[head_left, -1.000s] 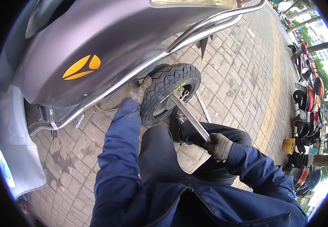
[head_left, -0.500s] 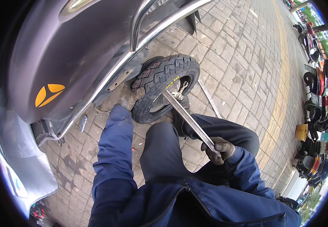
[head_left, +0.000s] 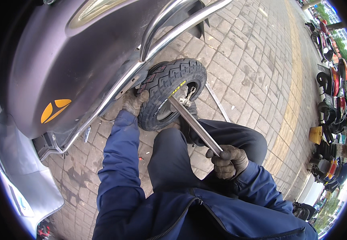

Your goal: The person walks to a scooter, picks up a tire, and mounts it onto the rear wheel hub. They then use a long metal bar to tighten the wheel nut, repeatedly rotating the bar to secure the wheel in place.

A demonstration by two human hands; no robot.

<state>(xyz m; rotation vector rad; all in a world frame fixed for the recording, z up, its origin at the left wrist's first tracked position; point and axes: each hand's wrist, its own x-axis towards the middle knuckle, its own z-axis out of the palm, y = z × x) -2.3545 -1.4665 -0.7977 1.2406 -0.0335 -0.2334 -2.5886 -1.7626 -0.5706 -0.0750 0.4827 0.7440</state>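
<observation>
A black knobbly tire with yellow lettering stands on its wheel beside the scooter, just beyond my knees. My gloved left hand grips the tire's left side, thumb on the tread; its other fingers are partly hidden. In my gloved right hand is the near end of a long flat metal tire lever. The lever's far end meets the tire's inner edge at the rim. A pale metal fitting sits at the hub. Another metal bar lies on the paving to the right of the wheel.
A dark scooter body with a chrome guard bar overhangs the left side, close to my left hand. Brick paving surrounds the wheel. Parked motorbikes and a yellow bucket stand far right.
My right hand has shifted slightly left and up with the lever, and its back is turned more toward view. My left hand stays on the tire. The view has shifted slightly.
</observation>
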